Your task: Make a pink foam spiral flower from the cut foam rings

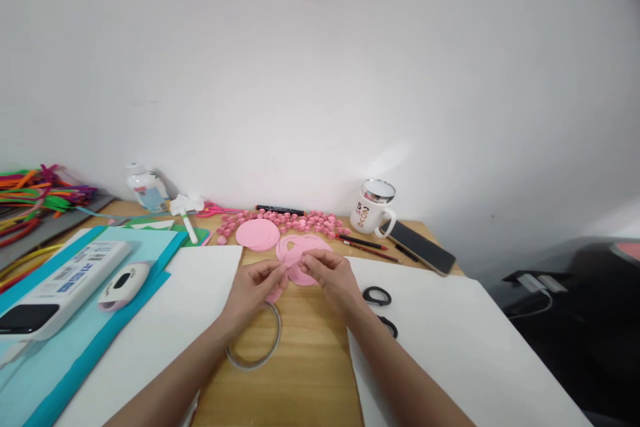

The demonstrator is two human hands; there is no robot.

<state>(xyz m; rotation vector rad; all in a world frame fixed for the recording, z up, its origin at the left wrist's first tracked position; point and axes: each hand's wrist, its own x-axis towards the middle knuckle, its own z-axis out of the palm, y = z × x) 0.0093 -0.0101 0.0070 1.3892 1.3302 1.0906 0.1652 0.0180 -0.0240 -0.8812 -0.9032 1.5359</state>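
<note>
Both forearms reach in from the near edge, left hand (255, 283) and right hand (330, 275) pinching a small pink paper piece (295, 265) together above the wooden table (305, 373), near a pink disc (258, 235).

The table (305, 373) is pale wood with a smooth, faintly satin grain. White paper sheets (440, 340), matt, lie near on both sides; teal sheets (75, 353) at left look like matt card. The pink discs (258, 234) appear soft and matt, like foam or felt. The far mug (371, 208) is glossy white ceramic with a shiny metal rim; the phone (421, 247) beside it is glossy glass.
</note>
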